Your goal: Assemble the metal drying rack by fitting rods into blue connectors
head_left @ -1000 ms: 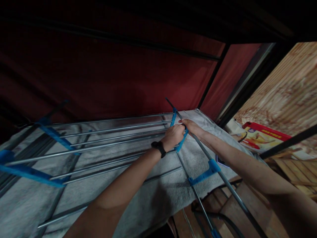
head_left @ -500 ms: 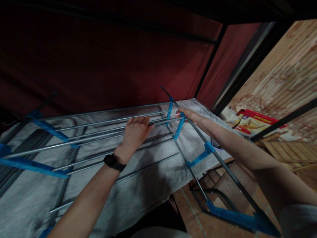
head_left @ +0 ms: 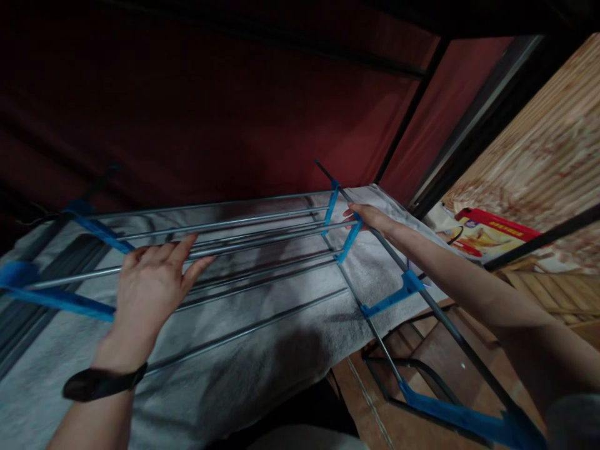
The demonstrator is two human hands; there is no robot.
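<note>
A shoe rack [head_left: 262, 265] of thin metal tubes and blue plastic joints lies across a grey cloth [head_left: 309, 312]. My left hand [head_left: 152, 281], with a dark wristband, rests over the rack's long tubes near the left-side blue joint [head_left: 60, 300]. Its fingers are stretched and the thumb is apart; what lies under the palm is hidden. At the other end, my right hand [head_left: 370, 217] is closed around the side pole [head_left: 391, 253], beside a blue joint [head_left: 350, 237]. Part of its grip is hidden behind the pole and joint.
A dark red panel [head_left: 234, 125] with black bars stands behind the cloth. On the right are a red and yellow box [head_left: 497, 231], wooden slats [head_left: 544, 287] and a dark metal frame [head_left: 431, 375] on the tiled floor. The rack's right end sticks out past the cloth's edge.
My left hand has slid left along the tubes, from their middle to near the left joints. My right hand keeps its place on the pole. The view has shifted slightly.
</note>
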